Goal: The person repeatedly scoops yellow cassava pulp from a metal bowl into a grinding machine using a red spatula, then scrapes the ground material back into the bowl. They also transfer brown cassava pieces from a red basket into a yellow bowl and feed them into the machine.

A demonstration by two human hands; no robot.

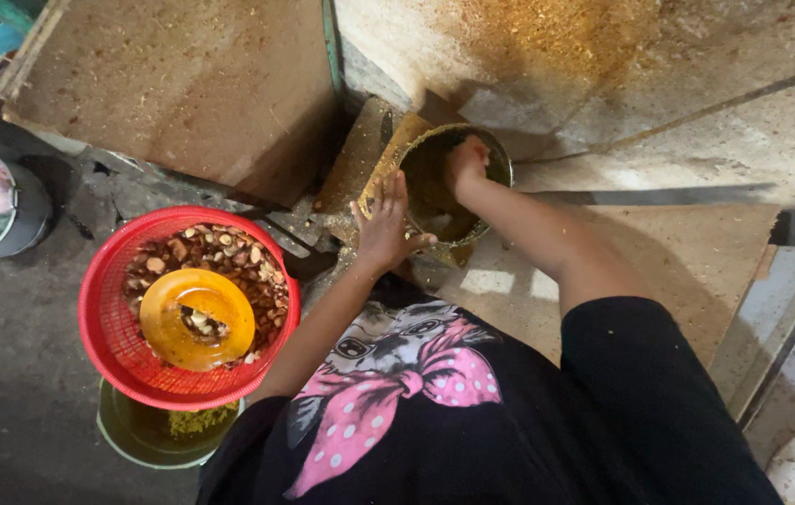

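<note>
Dark concrete floor (pixel 14 374) on the left, dusted with yellow-brown crumbs; pale stained slabs (pixel 715 112) across the top and right.

Counted, largest first:

- 2 worn brown boards: 1 (pixel 182 84) leaning at top left, 1 (pixel 697 252) lying flat at right, its near corner under the right forearm.
- 1 red plastic basket (pixel 103 318), round and perforated, seated on the rim of the bucket beneath; filled with brown and cream nut-like pieces.
- 1 green bucket (pixel 136 440), mostly hidden under the basket, only its lower rim showing, with yellow mash inside.
- 1 grey pail (pixel 28 210) at the left edge, stuffed with pink and green cloth.
- 1 round metal funnel-like bowl (pixel 500 164) just above centre, set against the board edges; rim crusted with yellow-brown paste, inside dark and wet, pale scraps at the bottom.
- 1 orange plastic dish (pixel 168 323), lying in the middle of the basket on top of the pieces, a few pieces in its hollow.
- 2 bare hands. Left hand (pixel 383 229): spread, fingers apart, palm pressed on the near left rim of the bowl, thumb hooked over the edge. Right hand (pixel 465 164): reaching down inside the bowl near its far rim, fingers curled under and hidden; closed on something or not, cannot tell.
</note>
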